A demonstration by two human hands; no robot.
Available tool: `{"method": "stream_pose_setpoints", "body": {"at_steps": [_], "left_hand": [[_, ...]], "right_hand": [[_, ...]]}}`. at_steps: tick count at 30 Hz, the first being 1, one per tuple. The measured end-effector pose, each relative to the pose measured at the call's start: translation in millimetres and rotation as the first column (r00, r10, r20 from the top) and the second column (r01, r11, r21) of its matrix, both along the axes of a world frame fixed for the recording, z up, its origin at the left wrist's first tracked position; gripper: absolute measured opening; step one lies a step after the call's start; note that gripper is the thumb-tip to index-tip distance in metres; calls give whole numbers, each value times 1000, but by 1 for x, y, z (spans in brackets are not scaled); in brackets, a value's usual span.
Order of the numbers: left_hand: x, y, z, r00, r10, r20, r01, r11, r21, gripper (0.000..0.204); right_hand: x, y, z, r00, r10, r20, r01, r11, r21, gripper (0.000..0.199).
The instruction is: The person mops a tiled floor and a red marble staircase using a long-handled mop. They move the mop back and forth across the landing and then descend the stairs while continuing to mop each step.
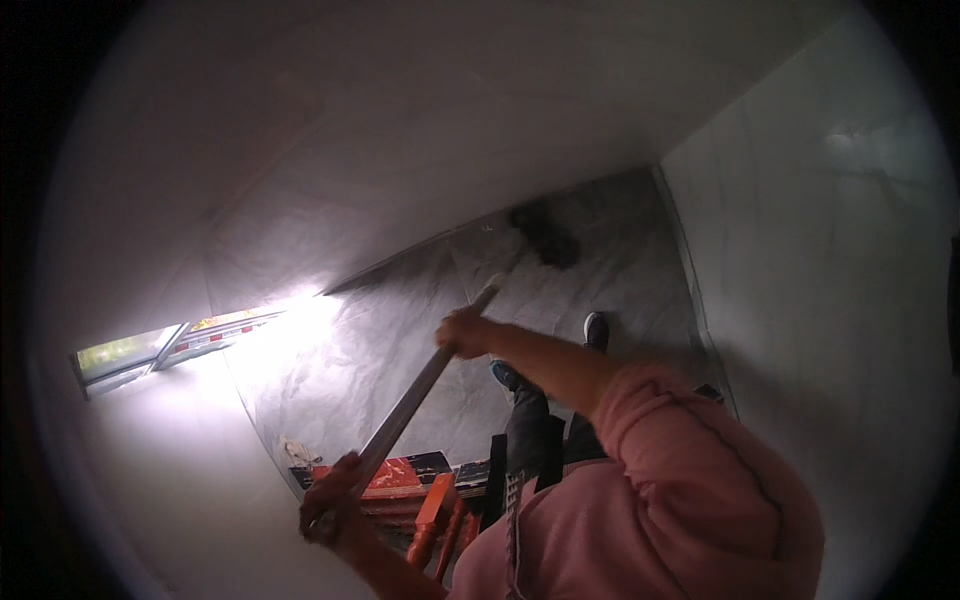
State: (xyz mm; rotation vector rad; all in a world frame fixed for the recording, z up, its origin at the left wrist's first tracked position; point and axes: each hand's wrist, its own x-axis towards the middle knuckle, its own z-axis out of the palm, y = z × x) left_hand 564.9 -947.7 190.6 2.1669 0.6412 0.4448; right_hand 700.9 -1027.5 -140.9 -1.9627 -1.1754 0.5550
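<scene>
Your left hand (330, 508) is closing around the lower end of a long pole (420, 385), fingers wrapped tight, just above the orange ladder (432, 515) you are standing on. Higher up, your right hand (465, 333) is gripping the same pole near its upper part, the pink sleeve (690, 480) behind it. The pole is slanting up toward the grey wall (400, 300), where a dark patch (545, 235) is showing near the corner.

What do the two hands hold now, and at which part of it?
Both hands grip one long pale pole: the left hand near its lower end, the right hand higher up its shaft, toward the dark head on the grey floor.
</scene>
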Motion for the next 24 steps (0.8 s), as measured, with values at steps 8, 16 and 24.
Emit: {"method": "stream_pose_setpoints", "body": {"at_steps": [8, 16, 24], "left_hand": [[-76, 41, 49, 994, -10, -107, 71, 808, 585, 37], [-87, 86, 47, 869, -280, 409, 297, 955, 22, 14], [-5, 50, -3, 820, -329, 469, 539, 722, -434, 10]], "right_hand": [[-58, 105, 57, 975, 221, -33, -208, 951, 231, 6], [-69, 64, 140, 991, 135, -8, -133, 985, 109, 13], [-8, -84, 87, 948, -310, 75, 314, 948, -47, 10]]}}
